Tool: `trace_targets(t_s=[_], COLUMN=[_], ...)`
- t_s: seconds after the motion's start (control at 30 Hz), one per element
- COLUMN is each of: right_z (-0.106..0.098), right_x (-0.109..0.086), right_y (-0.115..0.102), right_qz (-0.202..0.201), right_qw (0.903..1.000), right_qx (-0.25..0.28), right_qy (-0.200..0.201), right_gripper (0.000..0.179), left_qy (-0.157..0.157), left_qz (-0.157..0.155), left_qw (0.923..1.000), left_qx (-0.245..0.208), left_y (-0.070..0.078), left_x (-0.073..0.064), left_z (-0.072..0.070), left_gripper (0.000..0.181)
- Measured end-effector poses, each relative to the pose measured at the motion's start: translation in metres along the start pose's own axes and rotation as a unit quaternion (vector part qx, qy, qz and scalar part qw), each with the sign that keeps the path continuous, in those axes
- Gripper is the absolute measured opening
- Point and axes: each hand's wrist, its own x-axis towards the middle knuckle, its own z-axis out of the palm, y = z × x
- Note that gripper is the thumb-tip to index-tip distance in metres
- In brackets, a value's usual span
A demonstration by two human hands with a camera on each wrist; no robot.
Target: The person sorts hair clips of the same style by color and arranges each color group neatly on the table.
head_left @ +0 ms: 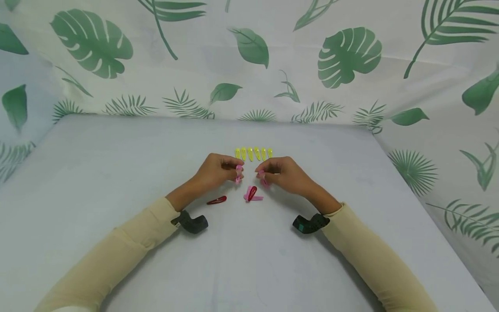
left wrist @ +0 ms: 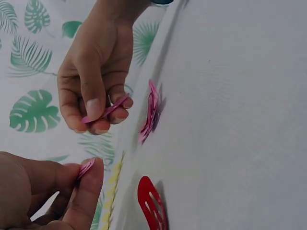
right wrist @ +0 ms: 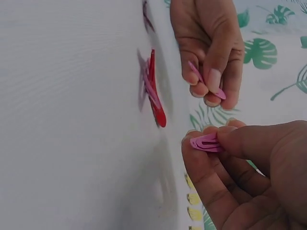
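At frame centre my left hand (head_left: 218, 170) and right hand (head_left: 282, 173) each pinched a pink hair clip (head_left: 238, 172), below the yellow clips (head_left: 252, 153)

Two pink snap hair clips are off the bench, one pinched in the fingers of the left hand (head_left: 218, 171) as the left pink clip (head_left: 238, 173), the other in the right hand (head_left: 286, 174) as the right pink clip (head_left: 263, 179). Each is a flat teardrop with a slotted centre. Both sit above the bench's middle, near each other but apart.
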Motion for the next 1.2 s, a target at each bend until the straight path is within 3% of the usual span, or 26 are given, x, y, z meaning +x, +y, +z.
trace_targets(t_s=[0.1,0.27,0.6,0.7,0.83,1.2], right_z=[0.0,0.002,0.008,0.009,0.01,0.015], right_x=[0.005,0.013,0.03,0.033,0.036,0.046], right_y=[0.0,-0.001,-0.005,-0.005,-0.001,0.001], right_qz=[0.013,0.021,0.049,0.063,0.073,0.08], right_qw=[0.9998,0.9993,0.9969,0.995,0.9928,0.9933], right_qx=[0.013,0.029,0.056,0.072,0.09,0.078], right_qy=[0.005,0.013,0.025,0.027,0.03,0.033], right_gripper=[0.014,0.017,0.018,0.018,0.018,0.014], left_qy=[0.02,0.025,0.054,0.058,0.062,0.05], left_qz=[-0.015,-0.03,-0.042,-0.036,-0.015,0.009], left_qw=[0.9997,0.9991,0.9976,0.9977,0.9964,0.9905], left_qx=[-0.005,-0.015,0.009,0.009,0.057,0.128], left_y=[0.002,0.001,-0.005,-0.005,-0.007,-0.006], left_x=[0.002,0.006,0.015,0.017,0.019,0.022], left_z=[0.0,-0.002,0.0,0.002,0.001,-0.006], left_gripper=[0.027,0.026,0.02,0.02,0.018,0.019])
